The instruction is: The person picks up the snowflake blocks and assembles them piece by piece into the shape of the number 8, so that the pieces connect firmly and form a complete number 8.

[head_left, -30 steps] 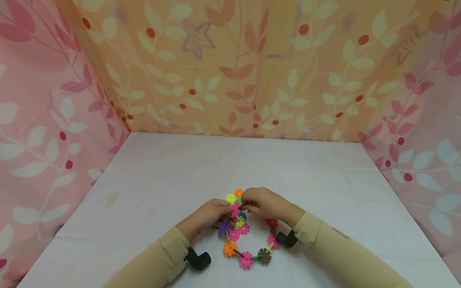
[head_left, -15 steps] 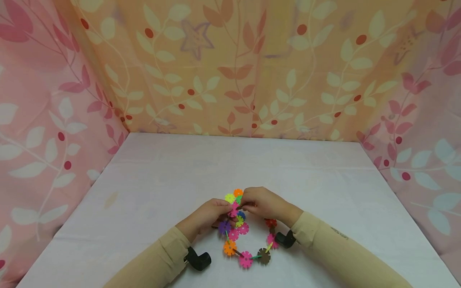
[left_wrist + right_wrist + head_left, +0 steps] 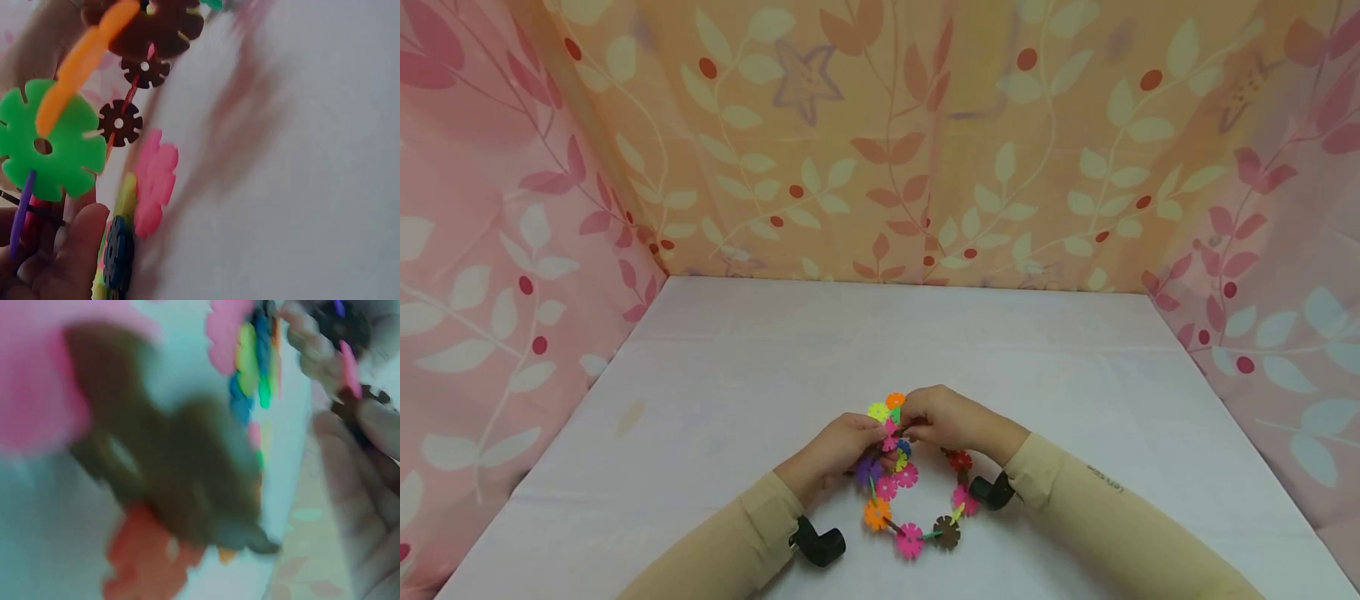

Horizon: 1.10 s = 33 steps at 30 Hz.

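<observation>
In the head view my left hand (image 3: 835, 450) pinches a pink notched disc (image 3: 890, 435) between thumb and fingers. Right beside it, my right hand (image 3: 958, 421) pinches a dark brown notched disc (image 3: 350, 409) against the pink one's edge. From the hands a loop of slotted flower discs hangs down to the white table, with an orange disc (image 3: 877, 514), a pink one and a brown disc (image 3: 947, 532) at its near side. In the left wrist view a green disc (image 3: 56, 147) with an orange piece (image 3: 87, 65) set in it overlaps the left fingers.
A white cloth covers the table (image 3: 775, 350). Yellow and orange discs (image 3: 895, 402) show just beyond the hands. Black wrist cameras (image 3: 820, 542) hang below both sleeves, the right one close to the loop. A leaf-patterned curtain (image 3: 887, 150) stands behind and at both sides.
The hands stay together at nearly the same spot. The pink disc has turned more edge-on, and the loop's right side has shifted slightly left and up.
</observation>
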{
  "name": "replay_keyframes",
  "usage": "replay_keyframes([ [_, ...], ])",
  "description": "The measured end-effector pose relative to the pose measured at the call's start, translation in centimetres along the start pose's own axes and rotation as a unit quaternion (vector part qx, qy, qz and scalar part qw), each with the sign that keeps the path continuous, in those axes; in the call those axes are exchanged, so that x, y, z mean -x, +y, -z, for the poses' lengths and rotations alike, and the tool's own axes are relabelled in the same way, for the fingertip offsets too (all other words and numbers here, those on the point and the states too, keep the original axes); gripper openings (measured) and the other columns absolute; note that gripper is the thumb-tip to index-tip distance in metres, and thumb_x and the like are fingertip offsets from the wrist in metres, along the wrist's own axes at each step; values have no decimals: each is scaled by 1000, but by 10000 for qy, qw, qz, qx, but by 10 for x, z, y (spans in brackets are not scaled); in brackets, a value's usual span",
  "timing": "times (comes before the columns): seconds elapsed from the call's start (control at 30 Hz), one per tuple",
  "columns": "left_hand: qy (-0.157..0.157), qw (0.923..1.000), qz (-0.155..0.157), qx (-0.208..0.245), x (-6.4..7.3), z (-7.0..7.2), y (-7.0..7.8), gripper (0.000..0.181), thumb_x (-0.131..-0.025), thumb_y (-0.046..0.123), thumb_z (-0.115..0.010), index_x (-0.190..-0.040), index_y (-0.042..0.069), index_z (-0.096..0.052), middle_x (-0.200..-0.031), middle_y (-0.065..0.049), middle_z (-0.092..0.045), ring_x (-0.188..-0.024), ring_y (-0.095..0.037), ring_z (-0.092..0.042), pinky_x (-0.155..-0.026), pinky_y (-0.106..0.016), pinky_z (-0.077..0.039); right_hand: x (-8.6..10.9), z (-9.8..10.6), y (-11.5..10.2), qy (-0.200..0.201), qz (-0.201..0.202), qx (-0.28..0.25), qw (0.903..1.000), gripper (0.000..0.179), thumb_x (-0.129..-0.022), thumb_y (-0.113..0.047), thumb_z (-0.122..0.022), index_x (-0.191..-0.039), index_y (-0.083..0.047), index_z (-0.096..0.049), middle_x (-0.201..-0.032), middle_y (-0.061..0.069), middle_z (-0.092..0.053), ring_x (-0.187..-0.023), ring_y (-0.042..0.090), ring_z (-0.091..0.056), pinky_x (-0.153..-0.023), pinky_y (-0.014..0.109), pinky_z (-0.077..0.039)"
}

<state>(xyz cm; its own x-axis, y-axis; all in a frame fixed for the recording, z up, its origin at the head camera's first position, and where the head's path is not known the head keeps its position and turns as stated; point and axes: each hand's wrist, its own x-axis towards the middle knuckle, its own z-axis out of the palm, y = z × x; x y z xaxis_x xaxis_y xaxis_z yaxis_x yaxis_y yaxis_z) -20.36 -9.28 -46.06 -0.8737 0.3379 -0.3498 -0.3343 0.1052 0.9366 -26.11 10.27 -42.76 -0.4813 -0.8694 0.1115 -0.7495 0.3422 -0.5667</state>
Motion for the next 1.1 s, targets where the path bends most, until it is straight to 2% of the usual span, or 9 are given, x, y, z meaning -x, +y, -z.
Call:
replay_keyframes([
  [0.1,23,9998,78,-188,-2,2,-1,29,-94,15,-47,-91,-7,-65,-75,-11,-68,-68,-17,-64,-61,-26,-51,4,8,5,-296,-444,-7,9986,4,-86,-15,-64,-87,-12,-66,-86,-4,-60,-80,9,-58,-73,25,-50],
  [0.17,96,9993,170,-314,-4,2,-2,29,-92,19,-50,-88,-4,-66,-74,-10,-68,-67,-16,-64,-56,-24,-47,8,12,8,-371,-921,118,9950,4,-85,-17,-64,-87,-13,-65,-88,-3,-59,-83,13,-58,-75,28,-49],
  [0.33,281,9953,438,-813,-7,3,-1,33,-86,36,-57,-77,6,-64,-67,-4,-62,-57,-15,-54,-48,-24,-40,15,13,14,-834,-2100,603,9723,17,-79,-24,-71,-73,-15,-58,-73,-3,-50,-69,14,-47,-62,29,-41],
  [0.4,335,9924,546,-1052,-9,2,1,37,-83,45,-60,-73,9,-61,-68,-1,-58,-58,-15,-51,-49,-24,-40,16,10,15,-985,-2287,602,9666,21,-76,-24,-73,-70,-14,-56,-68,-2,-48,-65,14,-44,-58,29,-38],
  [0.5,304,9890,618,-1312,-13,2,3,41,-77,52,-64,-74,11,-62,-71,2,-53,-65,-14,-50,-54,-25,-40,17,5,16,-921,-2400,364,9657,22,-76,-22,-73,-71,-12,-54,-64,-2,-46,-62,13,-44,-56,28,-36],
  [0.57,170,9886,548,-1393,-15,2,4,41,-77,51,-65,-78,10,-65,-72,3,-54,-66,-14,-50,-56,-25,-39,18,2,16,-749,-2420,-30,9674,20,-76,-19,-73,-75,-11,-55,-64,-3,-49,-60,12,-45,-56,27,-38],
  [0.77,-83,9864,331,-1610,-17,5,6,37,-81,43,-64,-83,6,-67,-64,1,-56,-57,-14,-50,-55,-25,-38,21,-1,13,-416,-2276,-1114,9665,15,-80,-12,-69,-93,-10,-61,-63,1,-60,-49,15,-51,-51,26,-43],
  [0.9,-71,9881,343,-1498,-16,8,5,36,-80,41,-67,-85,6,-69,-65,-1,-59,-56,-13,-54,-54,-24,-43,22,-1,9,-286,-2042,-1282,9701,19,-83,-10,-66,-102,-7,-62,-64,3,-62,-49,19,-55,-50,27,-46],
  [1.1,-142,9915,376,-1239,-16,8,5,33,-81,37,-67,-86,4,-70,-68,-1,-63,-56,-12,-55,-55,-23,-46,20,0,4,-138,-1839,-1072,9770,24,-83,-8,-65,-106,-3,-63,-66,2,-63,-50,14,-55,-52,25,-48],
])
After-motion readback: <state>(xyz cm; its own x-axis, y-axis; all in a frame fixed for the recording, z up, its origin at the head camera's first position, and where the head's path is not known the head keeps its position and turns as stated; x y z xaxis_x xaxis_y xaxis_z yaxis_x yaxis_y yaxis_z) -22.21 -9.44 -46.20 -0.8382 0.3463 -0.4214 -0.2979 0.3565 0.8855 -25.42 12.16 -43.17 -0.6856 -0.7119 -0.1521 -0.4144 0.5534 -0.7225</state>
